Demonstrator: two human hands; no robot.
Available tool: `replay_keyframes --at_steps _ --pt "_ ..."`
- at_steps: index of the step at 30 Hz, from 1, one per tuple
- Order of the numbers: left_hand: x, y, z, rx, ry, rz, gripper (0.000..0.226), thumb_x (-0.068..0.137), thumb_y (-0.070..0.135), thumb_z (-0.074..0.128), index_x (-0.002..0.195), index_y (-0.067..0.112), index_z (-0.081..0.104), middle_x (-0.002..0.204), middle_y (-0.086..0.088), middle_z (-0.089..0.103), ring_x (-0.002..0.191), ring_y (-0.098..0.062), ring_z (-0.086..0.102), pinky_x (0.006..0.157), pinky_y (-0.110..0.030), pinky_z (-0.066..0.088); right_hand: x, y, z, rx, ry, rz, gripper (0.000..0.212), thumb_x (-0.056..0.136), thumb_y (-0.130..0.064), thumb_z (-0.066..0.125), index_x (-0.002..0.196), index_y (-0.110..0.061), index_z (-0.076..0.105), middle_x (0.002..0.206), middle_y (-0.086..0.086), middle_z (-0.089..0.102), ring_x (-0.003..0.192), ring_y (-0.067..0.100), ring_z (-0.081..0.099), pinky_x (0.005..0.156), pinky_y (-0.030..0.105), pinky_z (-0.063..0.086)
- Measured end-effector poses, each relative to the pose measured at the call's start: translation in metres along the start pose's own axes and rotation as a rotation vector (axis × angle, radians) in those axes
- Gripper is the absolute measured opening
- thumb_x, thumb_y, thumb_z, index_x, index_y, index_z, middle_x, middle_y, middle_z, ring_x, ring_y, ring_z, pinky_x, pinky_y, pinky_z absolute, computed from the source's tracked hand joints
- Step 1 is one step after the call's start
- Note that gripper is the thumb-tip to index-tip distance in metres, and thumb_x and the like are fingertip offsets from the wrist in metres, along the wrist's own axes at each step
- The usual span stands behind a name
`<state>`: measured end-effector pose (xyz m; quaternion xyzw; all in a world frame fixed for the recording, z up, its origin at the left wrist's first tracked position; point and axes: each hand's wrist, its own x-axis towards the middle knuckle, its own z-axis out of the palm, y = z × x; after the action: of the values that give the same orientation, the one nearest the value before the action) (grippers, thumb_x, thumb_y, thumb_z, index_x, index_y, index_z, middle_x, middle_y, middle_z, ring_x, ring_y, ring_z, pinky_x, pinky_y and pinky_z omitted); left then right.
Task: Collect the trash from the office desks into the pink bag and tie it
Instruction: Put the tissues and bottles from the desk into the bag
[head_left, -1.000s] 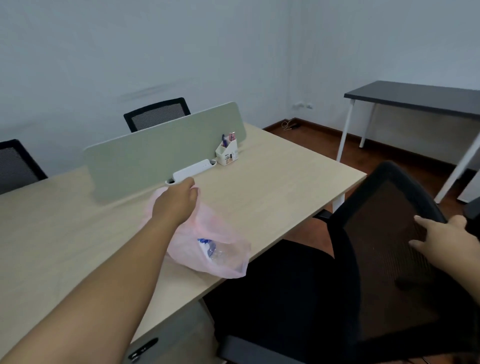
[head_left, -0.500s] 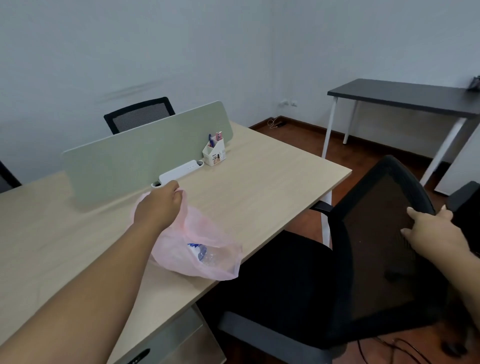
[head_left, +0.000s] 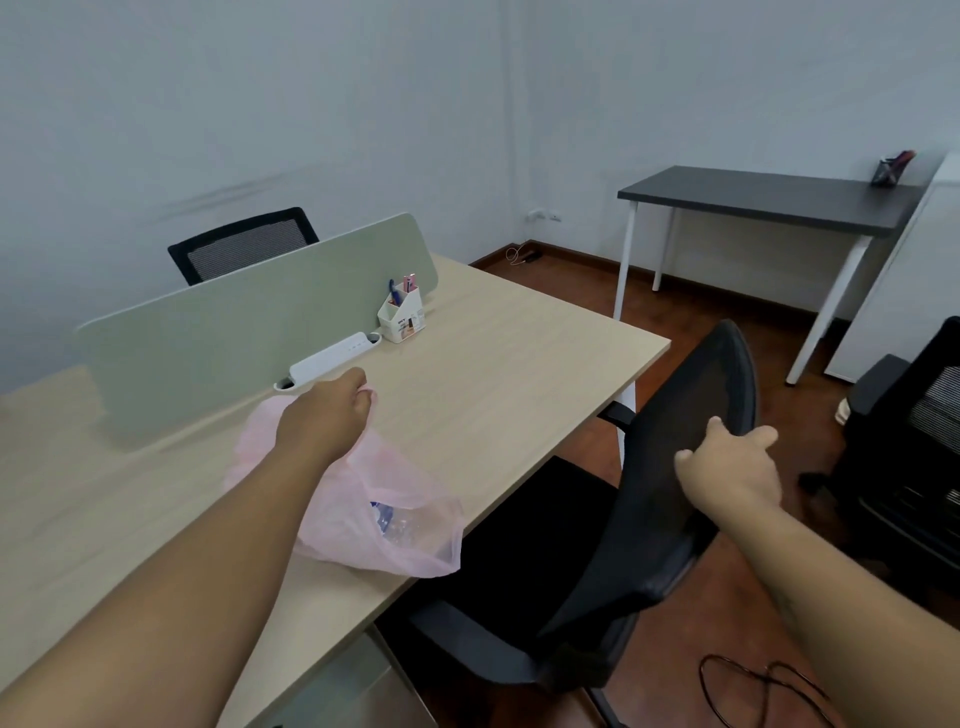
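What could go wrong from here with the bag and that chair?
1. The pink bag lies at the front edge of the desk, gripped at its mouth by the left hand; a tug could slide it off and the bottle might spill out.
2. The right hand holds the chair backrest; moving the chair could snag the loose cable on the floor beside it.
3. Tying likely needs both hands; the right is busy.

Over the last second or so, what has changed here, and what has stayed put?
The right hand went from lying flat on the mesh of the chair back to gripping its edge. The chair back has swung round and now shows nearly edge-on. Unchanged: the left hand holds the pink bag by its top on the desk, with the bottle inside.
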<state>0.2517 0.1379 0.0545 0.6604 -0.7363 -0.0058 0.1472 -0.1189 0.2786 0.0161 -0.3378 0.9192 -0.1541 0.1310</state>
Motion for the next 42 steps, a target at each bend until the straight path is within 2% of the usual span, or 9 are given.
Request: replay_keyframes --at_steps 8,10,13,16,22,27,33,38,42 --pt "0.002 -0.006 -0.012 0.03 0.035 -0.025 0.02 0.1 0.029 0.038 0.105 0.015 0.053 0.088 -0.01 0.057 0.076 -0.032 0.05 0.065 -0.034 0.039 -0.022 -0.043 0.02 0.198 -0.009 -0.03 0.061 0.094 -0.025 0.046 0.151 -0.012 0.026 0.141 0.019 0.019 0.064 0.03 0.045 0.063 0.036 0.045" --pt "0.001 -0.01 -0.017 0.04 0.056 -0.032 0.022 0.101 0.029 0.038 0.106 0.015 0.053 0.092 -0.013 0.061 0.078 -0.033 0.05 0.066 -0.035 0.04 -0.029 -0.057 0.028 0.272 -0.013 -0.028 0.058 0.094 -0.025 0.046 0.149 -0.011 0.032 0.154 0.016 0.008 0.101 0.041 0.053 0.079 0.044 0.052" --pt "0.0 -0.017 -0.027 0.053 0.085 -0.034 0.024 0.102 0.03 0.037 0.104 0.013 0.053 0.089 -0.013 0.06 0.077 -0.033 0.049 0.064 -0.034 0.039 -0.045 -0.078 0.044 0.157 0.113 -0.198 0.048 0.092 -0.031 0.045 0.136 -0.014 0.05 0.163 0.013 -0.003 0.148 0.037 0.003 0.116 0.05 0.022" --pt "-0.003 -0.023 -0.035 0.034 0.097 -0.059 0.024 0.102 0.032 0.037 0.098 0.014 0.052 0.084 -0.01 0.059 0.075 -0.034 0.051 0.062 -0.034 0.039 -0.07 -0.1 0.056 0.08 0.143 -0.347 0.045 0.092 -0.038 0.036 0.121 -0.021 0.065 0.164 0.007 0.009 0.15 0.03 -0.006 0.119 0.056 0.0" --pt "-0.012 -0.037 -0.063 0.026 0.176 -0.128 0.026 0.103 0.035 0.035 0.094 0.016 0.049 0.081 -0.008 0.055 0.075 -0.034 0.052 0.062 -0.034 0.039 -0.088 -0.122 0.069 -0.148 0.121 -0.506 0.042 0.093 -0.041 0.035 0.115 -0.026 0.068 0.162 0.004 0.019 0.15 0.033 -0.002 0.113 0.061 -0.01" --pt "-0.011 -0.048 -0.095 -0.042 0.245 -0.186 0.022 0.102 0.034 0.035 0.086 0.021 0.043 0.081 -0.009 0.057 0.074 -0.035 0.053 0.059 -0.034 0.034 -0.079 -0.159 0.061 -0.225 0.084 -0.878 0.044 0.091 -0.046 0.049 0.128 -0.023 0.055 0.137 0.003 0.047 0.128 0.027 0.042 0.115 0.052 0.018" --pt "-0.024 -0.072 -0.131 -0.008 0.311 -0.249 0.025 0.103 0.038 0.035 0.09 0.02 0.046 0.08 -0.007 0.059 0.074 -0.035 0.054 0.057 -0.033 0.036 -0.077 -0.224 0.096 -0.189 -0.429 -0.712 0.074 0.081 -0.058 0.062 0.141 -0.027 0.032 0.139 0.007 0.035 0.128 0.034 0.035 0.101 0.048 0.037" --pt "-0.043 -0.111 -0.148 0.008 0.34 -0.315 0.026 0.103 0.041 0.037 0.088 0.022 0.048 0.078 -0.004 0.058 0.077 -0.034 0.055 0.06 -0.035 0.039 -0.064 -0.249 0.116 -0.014 -0.236 -0.684 0.044 0.09 -0.049 0.056 0.124 -0.022 0.053 0.141 0.009 0.033 0.125 0.034 0.035 0.1 0.045 0.037" --pt "-0.073 -0.163 -0.163 -0.035 0.369 -0.42 0.027 0.101 0.042 0.038 0.092 0.022 0.053 0.086 -0.003 0.063 0.082 -0.032 0.058 0.07 -0.04 0.05 -0.075 -0.288 0.108 0.28 -0.621 -0.684 0.088 0.07 -0.055 0.079 0.139 -0.021 0.037 0.146 0.011 0.035 0.128 0.035 0.04 0.094 0.04 0.043"
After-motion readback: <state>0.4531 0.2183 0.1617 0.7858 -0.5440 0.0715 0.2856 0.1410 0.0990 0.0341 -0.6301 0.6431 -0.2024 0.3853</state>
